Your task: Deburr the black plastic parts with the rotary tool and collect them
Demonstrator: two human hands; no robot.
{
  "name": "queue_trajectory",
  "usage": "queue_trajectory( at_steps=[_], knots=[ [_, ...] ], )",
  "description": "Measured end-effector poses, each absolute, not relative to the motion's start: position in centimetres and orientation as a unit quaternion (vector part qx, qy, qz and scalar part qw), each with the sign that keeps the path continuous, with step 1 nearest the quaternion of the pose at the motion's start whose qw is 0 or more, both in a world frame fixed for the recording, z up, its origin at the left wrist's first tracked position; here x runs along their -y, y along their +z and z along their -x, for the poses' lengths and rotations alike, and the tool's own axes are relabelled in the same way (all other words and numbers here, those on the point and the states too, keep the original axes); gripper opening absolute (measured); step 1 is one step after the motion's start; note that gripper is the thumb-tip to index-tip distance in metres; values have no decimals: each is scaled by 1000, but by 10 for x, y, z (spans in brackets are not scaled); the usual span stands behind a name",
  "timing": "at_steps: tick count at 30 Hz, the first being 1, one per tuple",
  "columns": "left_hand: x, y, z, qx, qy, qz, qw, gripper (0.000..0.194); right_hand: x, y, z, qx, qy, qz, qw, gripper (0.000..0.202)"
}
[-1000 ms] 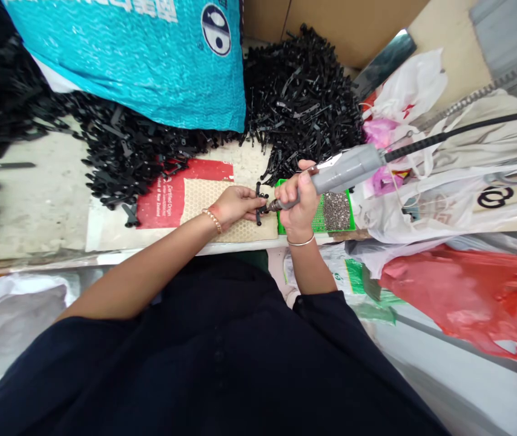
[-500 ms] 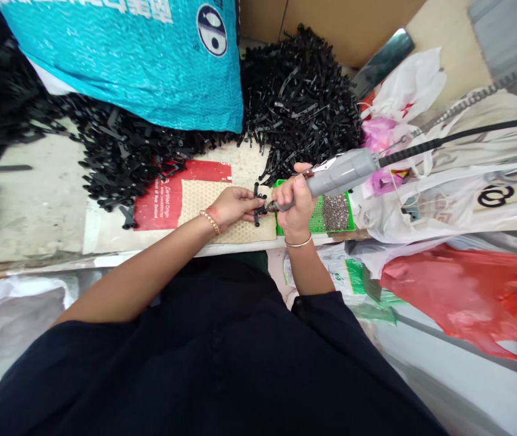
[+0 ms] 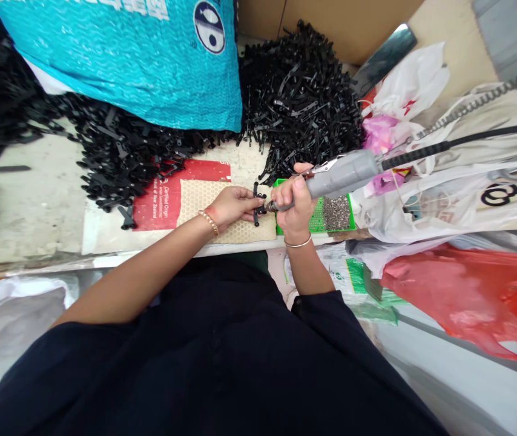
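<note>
The pale worktop (image 3: 54, 194) spreads in front of you, and the big blue sack (image 3: 140, 66) lies over its far side, between dark stretches of parts. The right heap (image 3: 304, 106) rises just beyond your right hand (image 3: 292, 200), and the left heap (image 3: 117, 145) spills toward the red sheet (image 3: 147, 207); both look placed for short reaches. The grey power driver (image 3: 347, 171) slants down to the left in that right hand, fingers wrapped round its narrow front, seemingly to keep its nose aimed. Over the red sheet lies the tan mat (image 3: 194, 203), close to the near edge, probably as a soft patch to work above. Under and beside your right hand sits the green tray (image 3: 318, 219), likely to keep small pieces handy. Your left hand (image 3: 231, 208) pinches a slim black part (image 3: 257, 213) between thumb and fingers above the mat's right end, apparently steadying it at the driver's nose; whether the two touch is too small to tell. As for materials, the sack is shiny and rippled, the heaps are tangles of narrow strips that look like plastic, the driver is a smooth barrel, the mat shows a honeycomb pattern, and the tray has a gridded floor. The held part is thin, and smallest are the silvery bits (image 3: 336, 212) gathered at the tray's right side.
</note>
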State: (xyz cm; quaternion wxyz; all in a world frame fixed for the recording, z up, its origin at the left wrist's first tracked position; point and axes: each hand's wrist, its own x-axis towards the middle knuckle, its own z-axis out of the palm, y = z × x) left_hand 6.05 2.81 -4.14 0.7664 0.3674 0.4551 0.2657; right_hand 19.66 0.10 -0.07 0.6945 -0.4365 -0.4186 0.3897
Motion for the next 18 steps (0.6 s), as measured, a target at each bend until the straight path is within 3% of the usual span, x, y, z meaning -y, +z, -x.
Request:
queue_trajectory(
  at_steps=[10, 18],
  knots=[
    [-27, -33, -62, -466, 268, -354, 765, 30, 1, -4, -196, 407, 406, 417, 704, 46],
    [-29, -34, -60, -469, 260, -351, 768, 37, 0, -8, -194, 436, 416, 430, 672, 54]
  ],
)
